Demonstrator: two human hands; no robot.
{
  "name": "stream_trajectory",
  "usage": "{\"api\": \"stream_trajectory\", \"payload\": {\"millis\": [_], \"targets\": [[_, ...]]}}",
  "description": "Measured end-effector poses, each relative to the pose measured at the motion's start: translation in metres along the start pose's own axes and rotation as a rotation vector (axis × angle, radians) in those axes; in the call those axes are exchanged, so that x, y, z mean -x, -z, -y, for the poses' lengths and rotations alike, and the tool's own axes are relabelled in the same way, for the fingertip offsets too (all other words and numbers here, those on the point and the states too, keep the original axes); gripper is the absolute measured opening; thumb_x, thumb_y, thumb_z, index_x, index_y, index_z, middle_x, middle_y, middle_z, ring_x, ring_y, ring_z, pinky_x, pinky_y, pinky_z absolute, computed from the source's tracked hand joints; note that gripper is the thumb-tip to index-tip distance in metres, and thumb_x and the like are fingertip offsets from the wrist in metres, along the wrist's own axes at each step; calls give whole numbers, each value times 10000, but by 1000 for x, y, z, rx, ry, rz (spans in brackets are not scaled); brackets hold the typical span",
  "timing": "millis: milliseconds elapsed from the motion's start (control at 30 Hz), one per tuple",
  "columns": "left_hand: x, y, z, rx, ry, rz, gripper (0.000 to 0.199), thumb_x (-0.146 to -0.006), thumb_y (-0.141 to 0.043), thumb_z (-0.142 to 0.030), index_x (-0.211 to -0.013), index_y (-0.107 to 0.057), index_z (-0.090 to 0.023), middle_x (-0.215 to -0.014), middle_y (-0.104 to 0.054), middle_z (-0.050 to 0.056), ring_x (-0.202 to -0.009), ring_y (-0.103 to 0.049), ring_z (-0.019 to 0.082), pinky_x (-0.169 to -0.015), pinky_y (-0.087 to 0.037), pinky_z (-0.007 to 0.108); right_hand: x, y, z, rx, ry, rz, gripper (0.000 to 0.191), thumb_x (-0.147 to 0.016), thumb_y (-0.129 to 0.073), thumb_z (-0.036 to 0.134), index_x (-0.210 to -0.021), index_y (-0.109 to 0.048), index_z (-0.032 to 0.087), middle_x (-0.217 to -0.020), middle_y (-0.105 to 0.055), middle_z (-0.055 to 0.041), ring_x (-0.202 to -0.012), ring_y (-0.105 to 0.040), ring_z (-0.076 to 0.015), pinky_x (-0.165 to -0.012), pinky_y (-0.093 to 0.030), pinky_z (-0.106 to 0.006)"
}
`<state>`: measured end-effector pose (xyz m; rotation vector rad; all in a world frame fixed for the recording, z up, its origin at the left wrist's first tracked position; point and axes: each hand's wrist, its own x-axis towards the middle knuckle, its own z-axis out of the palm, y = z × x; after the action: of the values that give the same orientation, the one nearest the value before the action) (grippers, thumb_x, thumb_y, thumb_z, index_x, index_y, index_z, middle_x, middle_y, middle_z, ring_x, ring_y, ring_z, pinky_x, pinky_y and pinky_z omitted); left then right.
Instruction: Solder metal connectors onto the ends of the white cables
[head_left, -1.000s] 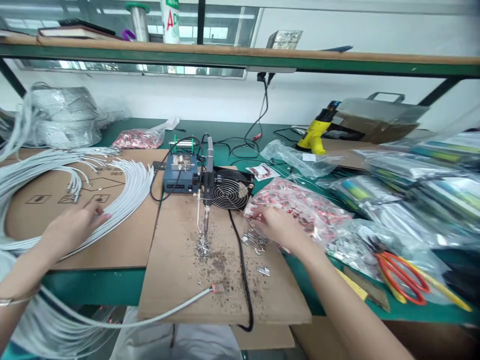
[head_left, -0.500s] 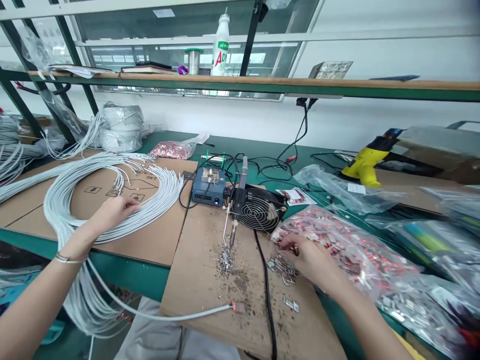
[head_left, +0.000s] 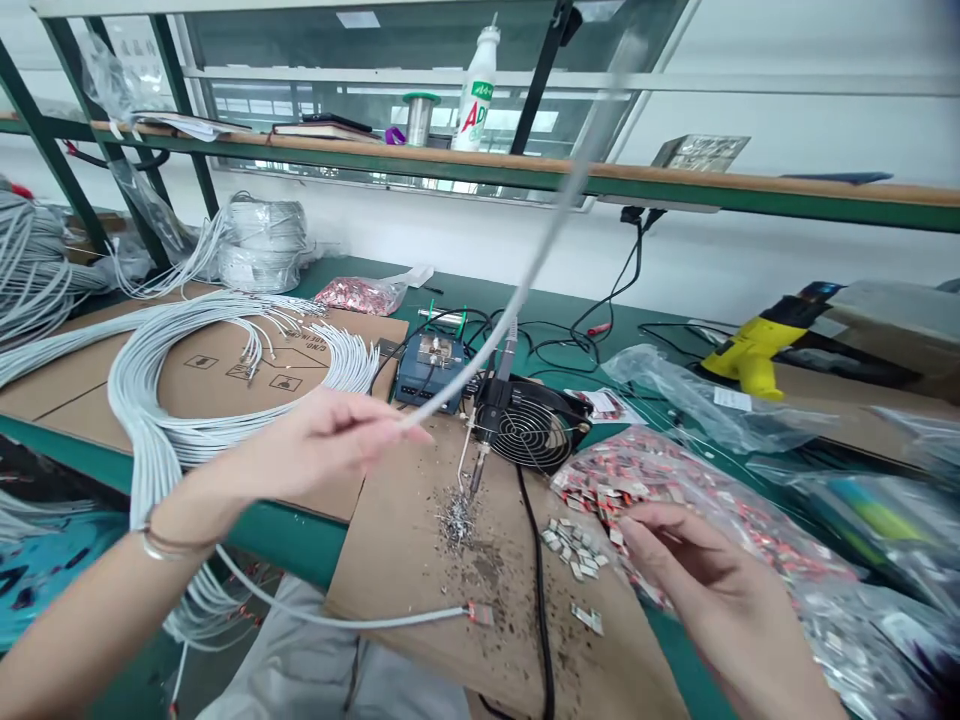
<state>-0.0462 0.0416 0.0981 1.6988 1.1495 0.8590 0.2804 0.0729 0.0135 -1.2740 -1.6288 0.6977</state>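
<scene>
My left hand (head_left: 330,440) pinches a white cable (head_left: 517,290), whose far part rises up to the right and is blurred. My right hand (head_left: 697,570) has its thumb and forefinger together at the edge of the bag of small red and silver parts (head_left: 675,475); what it holds, if anything, is too small to name. Small metal pieces (head_left: 574,548) lie to its left on the cardboard. Another cable with an orange and silver connector (head_left: 480,613) lies at the front. A soldering iron (head_left: 491,410) points down at a heap of solder bits (head_left: 457,518).
A coil of white cables (head_left: 142,400) covers the left cardboard. The blue soldering station (head_left: 429,372) and a black fan (head_left: 532,430) stand behind the work spot. A black cord (head_left: 538,600) crosses the cardboard. A yellow heat gun (head_left: 757,355) lies at the right.
My left hand has left the cable coil, moved right and now holds up a cable. My right hand has moved right and nearer to me. The view has shifted slightly.
</scene>
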Motion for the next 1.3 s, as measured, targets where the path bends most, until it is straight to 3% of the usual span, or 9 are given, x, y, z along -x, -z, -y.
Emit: {"api": "stream_trajectory", "payload": {"millis": [133, 300, 500, 700, 867, 933, 1033, 1100, 1300], "targets": [[-7, -65, -3, 351, 39, 294, 343, -885, -427, -376, -946, -630, -106, -561, -419, -42, -454, -305, 23, -415, -220, 142, 21, -28, 19, -180, -40, 121, 307, -771, -608, 453, -664, -519, 180, -502, -408, 27, -425, -327, -90, -393, -268, -201], [-4, -112, 11, 641, 212, 369, 347, -842, -490, -442, -860, -571, -105, -595, -437, -48, -370, -305, -3, -347, -221, 128, 38, -40, 29, -333, -128, 256, 368, -726, -666, 455, -625, -481, 153, -528, -447, 20, -459, -366, -76, -415, -282, -185], [25, -119, 31, 514, 353, 351, 435, -810, -502, -497, -1065, -530, -145, -612, -450, -56, -349, -356, 6, -303, -265, 106, 58, -31, 33, -483, -180, 392, 312, -783, -625, 420, -954, -595, 161, -536, -388, 60, -382, -250, -40, -354, -198, -172], [44, -126, 42, 280, 388, 364, 401, -835, -446, -498, -970, -529, -130, -641, -442, -41, -374, -365, -2, -322, -257, 94, 63, -39, 45, -397, -164, 486, 249, -784, -597, 371, -713, -545, 138, -541, -402, 32, -495, -328, -76, -451, -255, -193], [40, -137, 49, 380, 322, 272, 441, -752, -547, -553, -859, -502, -127, -584, -410, -52, -399, -363, 17, -358, -319, 116, 68, -46, 48, -337, -156, 520, 235, -767, -610, 312, -644, -513, 136, -557, -414, 26, -516, -332, -77, -470, -263, -191], [38, -139, 51, 409, 298, 212, 485, -709, -566, -602, -772, -479, -129, -512, -383, -62, -385, -364, 27, -358, -319, 124, 71, -43, 47, -383, -145, 449, 254, -776, -614, 320, -628, -507, 143, -540, -411, 30, -488, -330, -71, -452, -261, -185], [38, -138, 50, 457, 284, 147, 533, -655, -583, -653, -700, -461, -136, -460, -365, -65, -369, -364, 34, -351, -313, 133, 75, -36, 44, -510, -85, 153, 287, -821, -580, 353, -625, -493, 163, -479, -367, 51, -416, -278, -61, -401, -231, -178], [40, -135, 48, 508, 315, 145, 561, -610, -604, -676, -692, -466, -139, -463, -374, -63, -360, -367, 39, -343, -319, 144, 78, -34, 43, -463, -58, 93, 227, -817, -592, 331, -665, -544, 169, -492, -391, 44, -431, -307, -69, -409, -251, -179], [42, -128, 46, 360, 262, 162, 540, -713, -531, -646, -722, -584, -109, -506, -447, -15, -388, -428, 52, -401, -349, 160, 82, -49, 55, -199, -96, 470, 200, -806, -563, 345, -796, -631, 158, -563, -416, 21, -532, -384, -103, -490, -307, -217]]}}
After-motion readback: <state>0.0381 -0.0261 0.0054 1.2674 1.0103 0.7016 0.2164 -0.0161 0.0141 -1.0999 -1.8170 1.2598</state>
